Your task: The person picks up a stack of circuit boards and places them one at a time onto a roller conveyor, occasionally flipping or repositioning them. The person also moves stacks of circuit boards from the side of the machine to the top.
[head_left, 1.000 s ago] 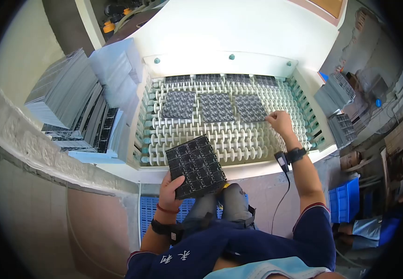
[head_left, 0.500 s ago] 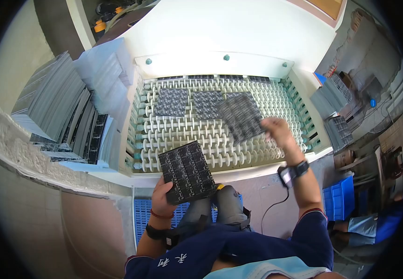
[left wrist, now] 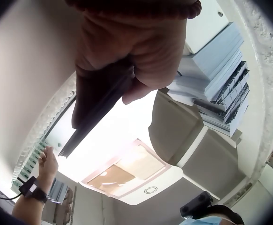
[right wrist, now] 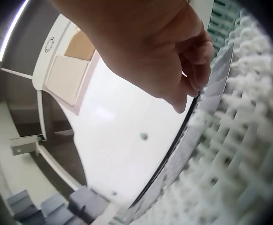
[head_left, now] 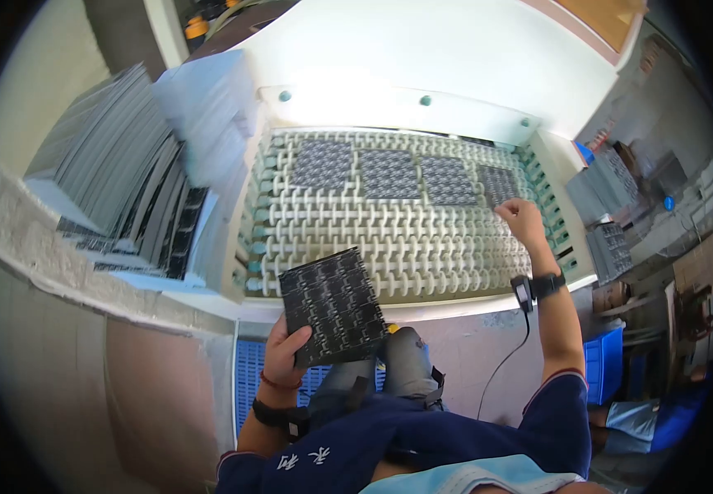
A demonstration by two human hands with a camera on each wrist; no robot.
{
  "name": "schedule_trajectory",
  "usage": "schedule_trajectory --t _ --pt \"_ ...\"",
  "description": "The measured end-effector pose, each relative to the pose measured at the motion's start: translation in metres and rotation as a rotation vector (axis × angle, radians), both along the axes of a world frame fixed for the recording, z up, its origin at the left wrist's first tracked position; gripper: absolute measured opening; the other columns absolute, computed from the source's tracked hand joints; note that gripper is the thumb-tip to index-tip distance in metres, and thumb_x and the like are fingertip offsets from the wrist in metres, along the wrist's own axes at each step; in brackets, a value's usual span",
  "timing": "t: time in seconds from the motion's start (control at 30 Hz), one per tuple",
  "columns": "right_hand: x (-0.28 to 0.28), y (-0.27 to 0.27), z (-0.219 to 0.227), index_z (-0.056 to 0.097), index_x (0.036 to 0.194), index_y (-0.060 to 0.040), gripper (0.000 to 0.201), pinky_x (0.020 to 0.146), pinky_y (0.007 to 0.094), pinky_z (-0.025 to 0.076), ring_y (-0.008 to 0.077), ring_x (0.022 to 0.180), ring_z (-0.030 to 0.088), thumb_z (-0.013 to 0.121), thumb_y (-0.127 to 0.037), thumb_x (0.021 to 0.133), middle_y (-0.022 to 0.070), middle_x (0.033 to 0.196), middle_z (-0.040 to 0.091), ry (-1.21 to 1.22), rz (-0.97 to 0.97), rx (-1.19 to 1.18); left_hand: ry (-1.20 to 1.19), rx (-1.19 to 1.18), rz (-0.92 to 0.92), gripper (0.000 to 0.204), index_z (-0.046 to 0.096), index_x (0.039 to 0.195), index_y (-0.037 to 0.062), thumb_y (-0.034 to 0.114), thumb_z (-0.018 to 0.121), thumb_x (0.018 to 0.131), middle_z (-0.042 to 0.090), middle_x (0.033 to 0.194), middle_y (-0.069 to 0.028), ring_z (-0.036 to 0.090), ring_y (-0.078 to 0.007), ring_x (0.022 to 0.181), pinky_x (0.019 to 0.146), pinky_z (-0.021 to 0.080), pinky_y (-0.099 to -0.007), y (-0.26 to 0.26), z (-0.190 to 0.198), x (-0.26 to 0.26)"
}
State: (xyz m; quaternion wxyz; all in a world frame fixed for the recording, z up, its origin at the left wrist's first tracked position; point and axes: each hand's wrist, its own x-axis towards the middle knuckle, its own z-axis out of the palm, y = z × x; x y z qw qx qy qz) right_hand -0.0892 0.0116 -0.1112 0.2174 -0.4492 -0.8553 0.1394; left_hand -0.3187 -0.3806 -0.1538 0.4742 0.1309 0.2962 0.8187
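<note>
In the head view, my left hand (head_left: 282, 352) grips a stack of black patterned panels (head_left: 333, 309) in front of the machine, thumb on top. The left wrist view shows this stack (left wrist: 96, 110) edge-on between the thumb and fingers of the left hand (left wrist: 127, 51). My right hand (head_left: 524, 222) is at the near edge of the rightmost panel (head_left: 498, 183) on the white rollers (head_left: 373, 235). Its fingers are bent beside a panel (right wrist: 216, 91) in the right wrist view; whether the right hand (right wrist: 160, 56) still pinches it, I cannot tell. Three more panels (head_left: 389, 174) lie leftward in the row.
Tall stacks of panels (head_left: 114, 156) stand left of the machine, and smaller stacks (head_left: 603, 185) at its right. A white hood (head_left: 422, 58) rises behind the rollers. Below are a blue crate (head_left: 603, 366) at the right and a blue slatted mat (head_left: 248, 379). A cable hangs from the right wrist.
The right hand has carried a panel, held over the rollers half a second ago, rightward to the row's right end. The back row of panels has moved almost out of view. The left hand keeps its stack.
</note>
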Motion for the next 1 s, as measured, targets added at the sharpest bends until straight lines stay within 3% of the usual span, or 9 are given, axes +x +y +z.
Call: schedule_trajectory --t 0.13,0.2,0.23,0.3,0.47,0.53,0.63,0.83,1.0 --pt "-0.054 -0.125 0.017 0.065 0.09 -0.0013 0.024 0.045 0.0217 0.046 0.0096 0.054 0.058 0.064 -0.023 0.08 0.0052 0.065 0.062 0.116 0.29 -0.889 0.01 -0.019 -0.033 0.041 0.039 0.121 -0.0039 0.0 0.05 0.082 0.053 0.112 -0.0138 0.055 -0.0213 0.099 0.086 0.045 -0.0337 -0.003 -0.012 -0.002" --pt "-0.069 -0.169 -0.002 0.063 0.091 0.0008 0.024 0.043 0.0194 0.045 0.0095 0.053 0.058 0.065 -0.02 0.08 0.0047 0.062 0.06 0.194 0.491 -1.119 -0.008 0.002 -0.075 0.039 0.04 0.121 -0.003 -0.001 0.049 0.083 0.054 0.112 -0.0132 0.055 -0.0209 0.1 0.086 0.045 -0.0339 -0.005 -0.015 -0.001" --pt "-0.076 -0.188 -0.009 0.063 0.091 0.0008 0.024 0.043 0.0194 0.045 0.0095 0.053 0.058 0.065 -0.02 0.08 0.0047 0.062 0.06 0.19 0.497 -1.127 -0.012 0.012 -0.078 0.038 0.041 0.12 -0.0025 -0.001 0.049 0.083 0.054 0.112 -0.013 0.055 -0.0206 0.1 0.085 0.046 -0.034 -0.007 -0.016 0.0" --pt "-0.087 -0.213 -0.019 0.061 0.083 0.0025 0.02 0.042 0.0208 0.046 0.0099 0.046 0.057 0.066 -0.016 0.078 0.0063 0.06 0.06 0.324 0.472 -1.358 -0.027 0.007 -0.067 0.038 0.042 0.12 -0.0025 -0.001 0.049 0.083 0.054 0.112 -0.0129 0.055 -0.0209 0.099 0.085 0.046 -0.0341 -0.015 -0.016 -0.001" --pt "-0.102 -0.223 -0.028 0.059 0.08 0.0006 0.01 0.04 0.0204 0.045 0.0099 0.043 0.055 0.062 -0.009 0.08 0.0035 0.057 0.056 0.593 0.365 -1.387 -0.037 -0.036 0.021 0.04 0.04 0.121 -0.0048 0.002 0.048 0.083 0.053 0.113 -0.0156 0.056 -0.0237 0.099 0.085 0.047 -0.0348 -0.048 -0.027 -0.01" --pt "-0.112 -0.206 -0.036 0.058 0.081 0.0013 0.012 0.039 0.0207 0.044 0.0093 0.043 0.053 0.061 -0.01 0.081 0.0027 0.057 0.054 0.712 0.321 -1.315 -0.142 0.079 -0.039 0.045 0.037 0.122 -0.0079 0.004 0.046 0.08 0.052 0.114 -0.0192 0.056 -0.0267 0.099 0.086 0.046 -0.0358 -0.062 -0.027 -0.015" --pt "-0.134 -0.182 -0.033 0.058 0.084 0.0044 0.014 0.041 0.0209 0.047 0.0101 0.048 0.055 0.059 -0.01 0.083 0.0046 0.064 0.056 0.683 0.331 -1.262 -0.107 0.06 -0.044 0.047 0.037 0.122 -0.0096 0.006 0.046 0.078 0.051 0.114 -0.0212 0.055 -0.0281 0.101 0.087 0.045 -0.0362 -0.075 -0.032 -0.016" --pt "-0.188 -0.188 -0.031 0.058 0.084 0.0047 0.018 0.044 0.0214 0.05 0.0114 0.051 0.057 0.056 -0.013 0.085 0.006 0.065 0.056 0.567 0.331 -1.165 -0.044 -0.008 -0.047 0.045 0.039 0.121 -0.008 0.004 0.05 0.079 0.052 0.114 -0.0182 0.055 -0.0247 0.1 0.086 0.045 -0.0343 -0.082 -0.038 -0.013" --pt "-0.163 -0.195 -0.016 0.06 0.086 0.0062 0.023 0.045 0.0217 0.05 0.0106 0.054 0.059 0.057 -0.016 0.085 0.0073 0.069 0.059 0.36 0.289 -1.1 -0.046 -0.006 -0.004 0.041 0.042 0.12 -0.0051 0.003 0.053 0.081 0.053 0.113 -0.0156 0.055 -0.0225 0.1 0.085 0.046 -0.033 -0.076 -0.035 -0.012"
